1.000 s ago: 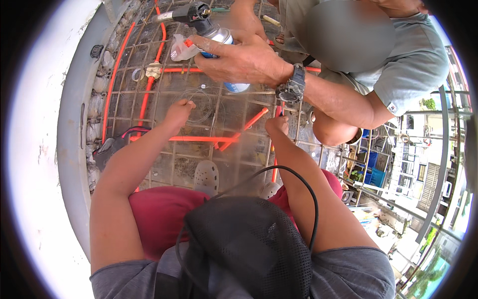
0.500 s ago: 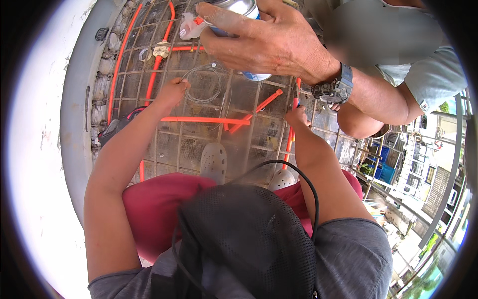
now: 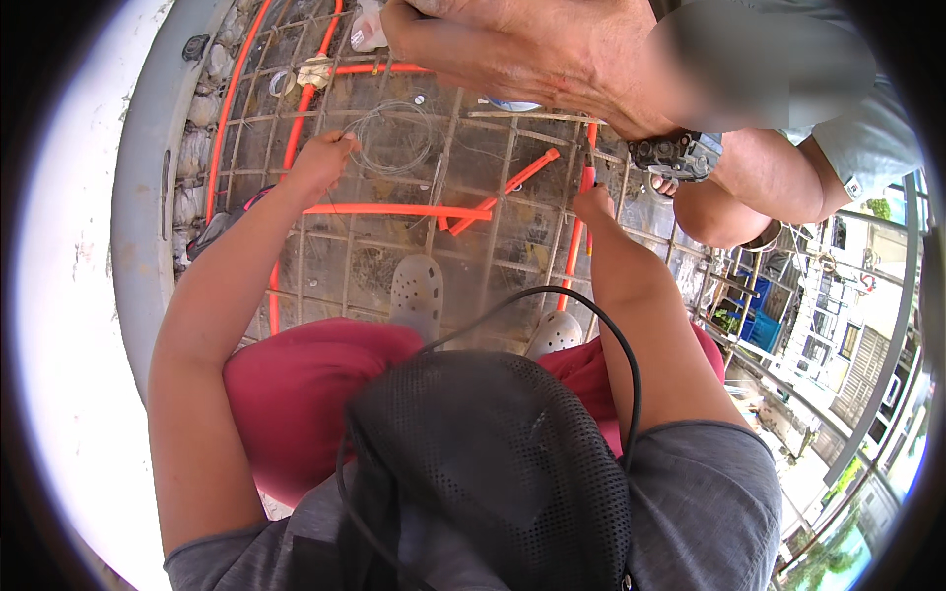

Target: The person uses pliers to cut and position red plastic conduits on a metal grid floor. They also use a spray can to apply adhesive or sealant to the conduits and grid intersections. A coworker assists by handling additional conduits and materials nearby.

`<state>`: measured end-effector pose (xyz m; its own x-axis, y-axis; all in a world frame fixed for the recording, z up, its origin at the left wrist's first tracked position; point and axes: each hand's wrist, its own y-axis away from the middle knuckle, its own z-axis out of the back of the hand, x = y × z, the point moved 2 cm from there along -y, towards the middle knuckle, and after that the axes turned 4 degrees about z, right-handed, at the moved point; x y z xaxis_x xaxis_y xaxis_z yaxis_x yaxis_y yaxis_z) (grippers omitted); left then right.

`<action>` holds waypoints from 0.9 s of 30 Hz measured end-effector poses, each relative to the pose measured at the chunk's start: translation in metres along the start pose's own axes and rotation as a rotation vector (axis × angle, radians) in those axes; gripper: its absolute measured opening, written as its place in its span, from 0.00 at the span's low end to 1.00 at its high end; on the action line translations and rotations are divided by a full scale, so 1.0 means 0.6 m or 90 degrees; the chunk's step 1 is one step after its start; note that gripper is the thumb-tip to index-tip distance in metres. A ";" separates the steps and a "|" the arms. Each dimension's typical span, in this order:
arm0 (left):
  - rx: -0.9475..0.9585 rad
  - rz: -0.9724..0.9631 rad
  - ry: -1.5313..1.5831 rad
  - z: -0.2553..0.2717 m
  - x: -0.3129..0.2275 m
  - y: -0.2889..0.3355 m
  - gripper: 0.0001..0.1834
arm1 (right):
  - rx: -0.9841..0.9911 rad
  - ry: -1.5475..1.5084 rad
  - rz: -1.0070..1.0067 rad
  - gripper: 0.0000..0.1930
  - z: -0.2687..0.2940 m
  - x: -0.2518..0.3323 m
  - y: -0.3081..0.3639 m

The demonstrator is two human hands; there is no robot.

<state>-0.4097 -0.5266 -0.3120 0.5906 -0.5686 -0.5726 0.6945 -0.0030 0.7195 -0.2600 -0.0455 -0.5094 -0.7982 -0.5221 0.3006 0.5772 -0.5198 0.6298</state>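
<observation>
My left hand [image 3: 322,163] is closed on a loose coil of thin wire [image 3: 402,138], which hangs over the rebar grid to the right of my fingers. My right hand [image 3: 594,202] is wrapped round red-handled pliers [image 3: 588,178]. Their dark jaws point away from me, close to an upright orange conduit [image 3: 574,258]. Between my hands, a long orange conduit [image 3: 394,210] lies across the grid, and a shorter orange piece [image 3: 512,187] rests at a slant by its end.
A co-worker's hand [image 3: 552,59] with a watch reaches in at top right, over a mostly hidden blue can [image 3: 512,104]. A whitish junction box [image 3: 313,72] joins conduits at the far left. A tape roll [image 3: 282,84] lies beside it. A grey formwork edge [image 3: 148,217] borders the left.
The co-worker's hand has shifted up and right, and its can is now nearly hidden. My left hand has moved slightly left with the wire coil; my right hand still grips the pliers.
</observation>
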 end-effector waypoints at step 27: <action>0.260 0.009 -0.318 -0.200 -0.108 -0.165 0.17 | -0.180 0.021 -0.047 0.25 -0.080 -0.138 0.288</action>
<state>-0.4672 -0.3910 -0.3932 0.2677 -0.8851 -0.3808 0.4178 -0.2495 0.8736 -0.0863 -0.1244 -0.4597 -0.8363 -0.4951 0.2356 0.5469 -0.7224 0.4232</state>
